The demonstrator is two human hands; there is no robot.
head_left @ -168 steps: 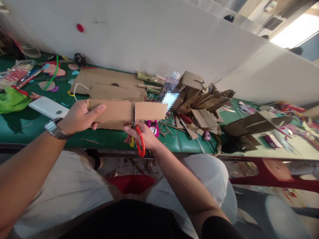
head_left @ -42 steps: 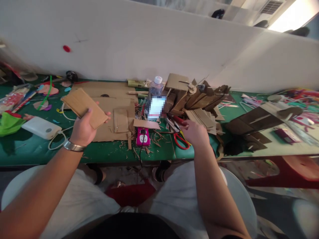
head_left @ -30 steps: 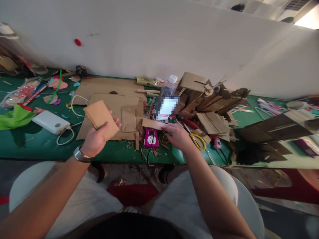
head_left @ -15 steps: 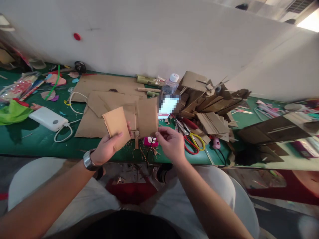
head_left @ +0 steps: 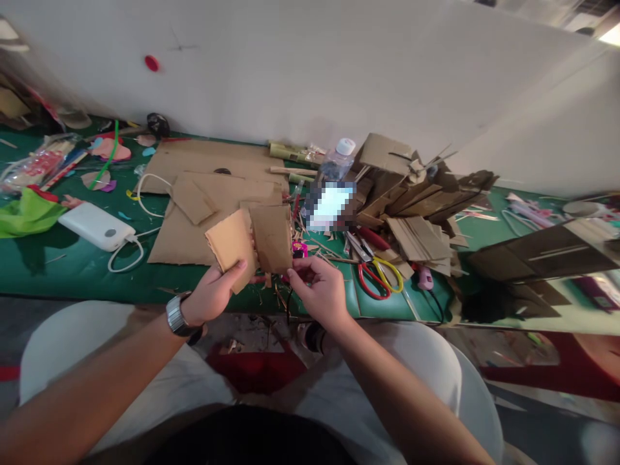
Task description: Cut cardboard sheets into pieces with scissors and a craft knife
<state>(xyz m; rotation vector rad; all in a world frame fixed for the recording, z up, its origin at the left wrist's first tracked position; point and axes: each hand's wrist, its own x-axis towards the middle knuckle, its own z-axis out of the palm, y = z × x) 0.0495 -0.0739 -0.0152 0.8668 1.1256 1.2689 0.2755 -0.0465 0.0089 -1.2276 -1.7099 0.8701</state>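
Note:
My left hand [head_left: 217, 290] is closed on a light tan piece of cardboard [head_left: 231, 242], its thumb flat on the near face. Between thumb and fingers my right hand [head_left: 317, 284] pinches the lower right edge of a darker cardboard piece [head_left: 274, 237]. The two pieces stand side by side, tilted, just above the front of the table. Whether they touch or join at the bottom I cannot tell. Behind them lie large flat cardboard sheets [head_left: 194, 161]. A bright pink item [head_left: 300, 250] shows partly beyond my right fingers.
Scissors [head_left: 380, 274] with red and yellow handles lie right of my right hand, near a pink glue gun [head_left: 425, 278]. Cardboard offcuts [head_left: 419, 239], a bottle [head_left: 341, 158] and a lit phone [head_left: 332, 205] stand behind. A white power bank [head_left: 97, 226] with its cable lies left.
My right hand has moved left with the darker cardboard piece, bringing it nearer the piece in my left hand. That piece has turned and looks narrower and darker.

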